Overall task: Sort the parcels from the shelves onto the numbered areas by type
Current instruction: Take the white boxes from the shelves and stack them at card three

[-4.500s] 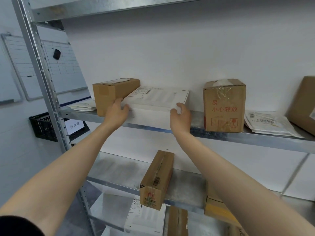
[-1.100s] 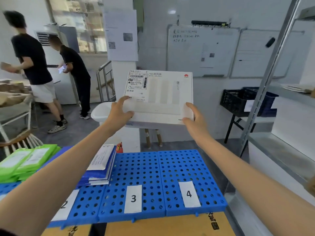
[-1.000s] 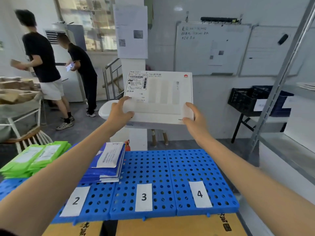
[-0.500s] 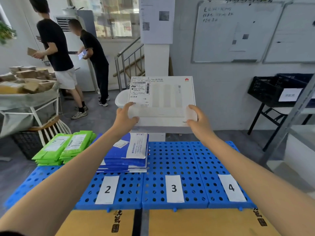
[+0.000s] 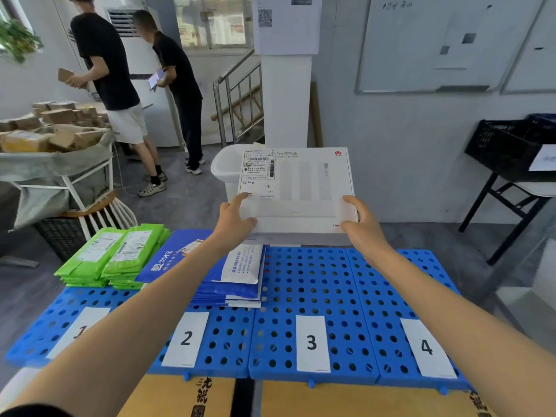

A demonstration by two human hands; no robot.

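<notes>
Both hands gripped a flat white box [image 5: 296, 191] by its near corners, the left hand [image 5: 234, 219] and the right hand [image 5: 362, 224] holding it in the air above the far edge of the blue pallet [image 5: 316, 284]. Paper labels numbered 1 to 4 lay along the pallet's near edge. Green packets [image 5: 111, 254] were stacked behind label 1 and blue envelopes [image 5: 228, 275] behind label 2, while the panels behind label 3 [image 5: 312, 343] and label 4 [image 5: 427, 347] lay bare.
</notes>
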